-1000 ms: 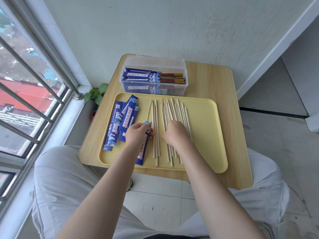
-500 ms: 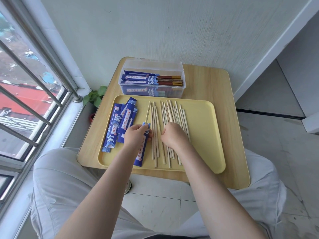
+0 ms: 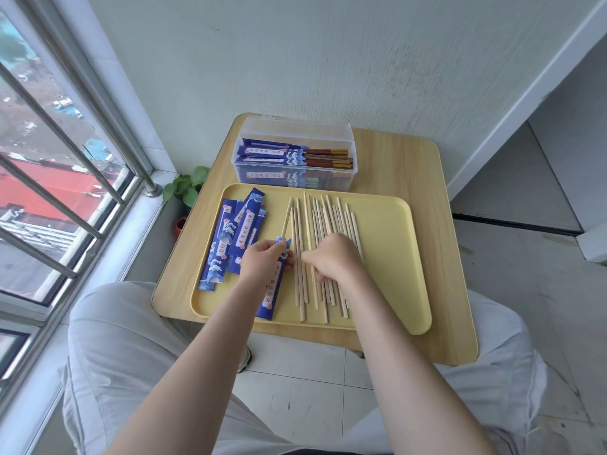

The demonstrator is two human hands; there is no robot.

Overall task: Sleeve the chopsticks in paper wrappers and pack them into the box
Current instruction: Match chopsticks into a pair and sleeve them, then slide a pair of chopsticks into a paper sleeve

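Several bare wooden chopsticks [image 3: 303, 244] lie side by side on a yellow tray [image 3: 391, 257]. My left hand [image 3: 262, 261] pinches the top of a blue paper wrapper [image 3: 271, 297] that lies lengthwise on the tray, with one chopstick [image 3: 287, 216] sticking out of its upper end. My right hand [image 3: 335, 257] rests on the loose chopsticks, fingers curled down onto them. A pile of empty blue wrappers [image 3: 230, 238] lies at the tray's left. Behind the tray stands a clear plastic box [image 3: 295, 159] holding sleeved chopsticks.
The tray sits on a small wooden table [image 3: 440, 192] against a wall, over my lap. A window with metal bars [image 3: 65, 178] runs along the left. A small green plant [image 3: 187, 187] stands by the table's left edge. Tiled floor lies to the right.
My right hand has shifted slightly on the loose chopsticks. My left hand keeps holding the wrapper with the chopstick in it; the camera has tilted a little.
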